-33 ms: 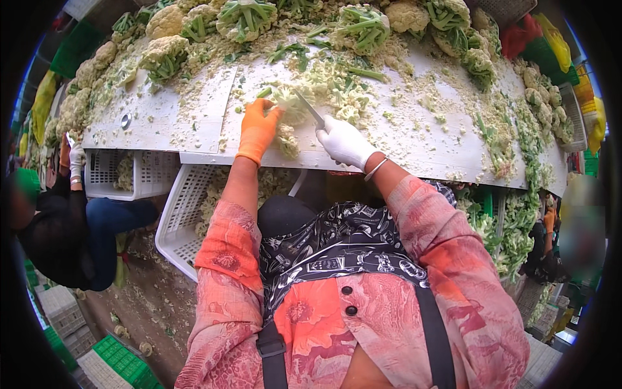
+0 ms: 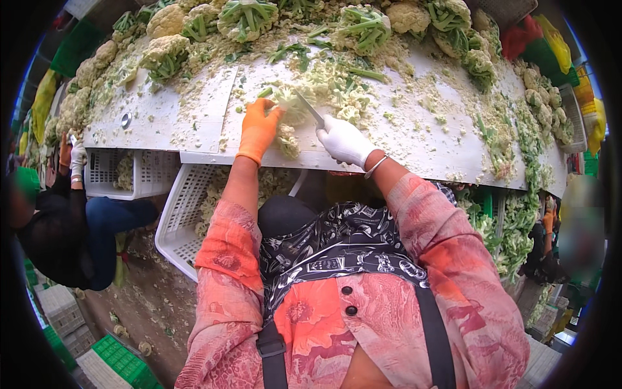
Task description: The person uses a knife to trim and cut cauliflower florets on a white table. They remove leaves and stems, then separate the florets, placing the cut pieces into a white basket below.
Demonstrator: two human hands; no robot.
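My left hand (image 2: 259, 129), in an orange glove, grips a piece of cauliflower (image 2: 289, 104) at the near edge of the white table (image 2: 162, 123). My right hand (image 2: 346, 142), in a white glove with a metal bangle at the wrist, holds a knife (image 2: 310, 108). The blade points up and left into the cauliflower piece. Cut florets (image 2: 288, 141) lie at the table's edge between my hands.
Whole cauliflower heads (image 2: 246, 16) and green trimmings line the table's far side and right end. A white plastic crate (image 2: 184, 220) with florets stands under the edge below my left arm. Another person (image 2: 65, 227) works at the left. Green crates (image 2: 123, 363) sit on the floor.
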